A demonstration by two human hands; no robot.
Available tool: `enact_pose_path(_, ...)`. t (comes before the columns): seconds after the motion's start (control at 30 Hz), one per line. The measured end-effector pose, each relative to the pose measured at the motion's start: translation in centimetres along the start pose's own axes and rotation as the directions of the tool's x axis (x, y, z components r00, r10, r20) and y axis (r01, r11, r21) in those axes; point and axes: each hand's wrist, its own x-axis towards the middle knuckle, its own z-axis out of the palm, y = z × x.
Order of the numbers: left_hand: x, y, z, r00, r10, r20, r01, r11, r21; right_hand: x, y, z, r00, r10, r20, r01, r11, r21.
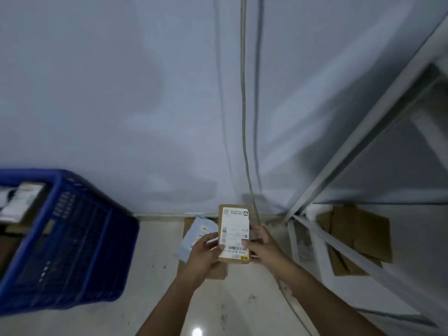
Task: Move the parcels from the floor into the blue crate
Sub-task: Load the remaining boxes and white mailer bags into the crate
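A small brown cardboard parcel (234, 232) with a white shipping label is held above the floor by both hands. My left hand (204, 254) grips its left side and my right hand (263, 246) grips its right side. Below it on the floor lie a grey plastic mailer bag (196, 232) and a flat brown cardboard piece (217, 271), partly hidden by my hands. The blue crate (72, 241) stands on the floor at the left, with parcels (21, 202) inside it.
A white wall stands close ahead with cables (244, 117) running down it. A white metal shelf frame (339, 170) rises at the right, with flattened cardboard (358, 234) on the floor beneath it. The pale tiled floor (155, 275) lies between crate and hands.
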Motion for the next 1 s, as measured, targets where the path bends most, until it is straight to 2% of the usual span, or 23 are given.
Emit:
enact_pose_path(0.13,-9.7,6.8,-3.0,0.997,0.082,-0.014,-0.082,0.996,-0.042,-8.2,-7.2,4.1,0.99,-0.128,0.06,0.13,0.991,-0.028)
enact_pose_path(0.27,-17.6,10.5,-7.6,0.989,0.137,-0.055,-0.142,0.985,-0.097,-15.8,-12.4,9.7,0.971,-0.208,0.12,0.214,0.976,-0.04)
enact_pose_path(0.57,-29.7,14.4,-22.6,0.957,0.268,-0.111,-0.282,0.948,-0.145,-26.6,-17.4,25.9,0.925,-0.326,0.197,0.349,0.932,-0.1)
enact_pose_path(0.77,-34.9,13.9,-33.2,0.951,0.272,-0.148,-0.295,0.941,-0.164,-30.6,-16.8,37.5,0.926,-0.306,0.222,0.33,0.941,-0.079)
enact_pose_path(1.0,-33.9,13.1,-41.0,0.979,0.149,-0.14,-0.172,0.97,-0.173,-29.0,-14.6,45.4,0.954,-0.217,0.205,0.236,0.969,-0.069)
